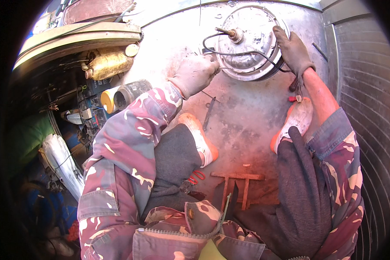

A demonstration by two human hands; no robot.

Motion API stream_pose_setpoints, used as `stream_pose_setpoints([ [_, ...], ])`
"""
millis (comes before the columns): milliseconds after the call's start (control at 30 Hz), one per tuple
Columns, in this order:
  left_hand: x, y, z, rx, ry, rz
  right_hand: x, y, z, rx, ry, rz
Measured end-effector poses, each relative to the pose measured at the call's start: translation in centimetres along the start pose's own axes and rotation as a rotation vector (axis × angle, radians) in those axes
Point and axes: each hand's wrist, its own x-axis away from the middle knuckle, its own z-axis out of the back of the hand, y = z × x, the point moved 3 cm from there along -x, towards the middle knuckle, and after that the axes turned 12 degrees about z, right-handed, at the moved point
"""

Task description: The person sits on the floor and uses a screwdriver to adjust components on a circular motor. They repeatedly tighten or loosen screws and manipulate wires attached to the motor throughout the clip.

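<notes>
Person seated on a metal floor (pixel 247 117), legs spread, feet in orange-and-white shoes. Round silver wheel motor (pixel 249 41) lies flat on the floor ahead of them, between the two hands, its short axle (pixel 229 31) poking up toward the left. A black cable (pixel 242 53) loops out from the axle area and runs across the motor face to its right edge.

Left hand (pixel 195 73), in a pale dirty glove, is closed in a fist at the motor's left rim; it seems to pinch something thin there, but what it is cannot be made out. Right hand (pixel 293 47), in a dark glove, lies over the motor's right edge, fingers curled down around the rim, gripping it.

A thin dark tool (pixel 209 113) lies on the floor just beside the left shoe (pixel 200 138). Red-handled pliers (pixel 196 176) rest near the left knee. A small wooden frame (pixel 240 184) sits between the legs. Off to the left, a yellow-capped cylinder (pixel 121 96) and a grimy plastic bottle (pixel 106 64) lie among clutter.
</notes>
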Motion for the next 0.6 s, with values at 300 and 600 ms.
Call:
stream_pose_setpoints([
  [300, 0.0, -1.4, -0.2, 0.669, -0.398, 0.774, -0.2, 0.4, 0.1, 0.012, -0.036, -0.027],
  [600, -0.6, 0.9, 0.7, 0.073, 0.107, -0.01, 0.0, 0.1, 0.1, 0.021, -0.034, -0.006],
])
